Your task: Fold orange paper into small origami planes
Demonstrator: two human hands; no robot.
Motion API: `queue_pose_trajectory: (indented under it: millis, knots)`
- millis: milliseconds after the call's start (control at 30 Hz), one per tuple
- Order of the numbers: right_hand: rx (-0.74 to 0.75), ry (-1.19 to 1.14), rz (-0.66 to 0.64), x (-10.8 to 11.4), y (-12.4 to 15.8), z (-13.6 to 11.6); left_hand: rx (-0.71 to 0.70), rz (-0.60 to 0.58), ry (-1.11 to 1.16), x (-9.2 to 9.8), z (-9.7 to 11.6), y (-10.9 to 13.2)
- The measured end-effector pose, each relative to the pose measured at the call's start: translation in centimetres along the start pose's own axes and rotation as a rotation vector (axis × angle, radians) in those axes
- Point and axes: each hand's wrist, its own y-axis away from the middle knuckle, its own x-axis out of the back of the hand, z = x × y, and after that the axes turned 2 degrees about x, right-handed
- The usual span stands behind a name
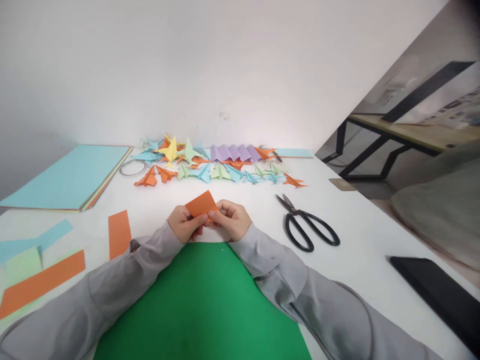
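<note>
Both my hands hold one small piece of orange paper above the far edge of a green sheet. My left hand pinches its lower left part, the thumb on the near face. My right hand grips the lower right corner between thumb and fingers. The two thumbs nearly meet at the paper's bottom edge. The paper is tilted, its upper corner pointing away from me. Whether it is folded underneath is hidden by my fingers.
Black-handled scissors lie at right, near a black tablet-like object. Folded paper planes and a pleated purple paper line the wall. Orange strips and a stack of coloured sheets lie left.
</note>
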Motion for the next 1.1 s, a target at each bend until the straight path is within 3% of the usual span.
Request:
queue_pose_trajectory:
  millis: [167, 467, 733, 1100]
  knots:
    - [-0.031, 0.142, -0.042, -0.07, 0.11, -0.66, -0.031, 0.066, 0.004, -0.22, 0.25, 0.48]
    - [-0.062, 0.141, -0.151, 0.16, -0.25, -0.90, -0.011, 0.142, 0.015, -0.69, 0.40, 0.78]
    - [-0.037, 0.186, -0.097, 0.08, -0.08, -1.10, 0.024, 0.145, 0.093, -0.88, 0.28, 0.56]
    - [0.029, 0.233, 0.084, 0.27, -0.20, -0.71, 0.015, 0.177, 0.174, -0.52, 0.05, 0.12]
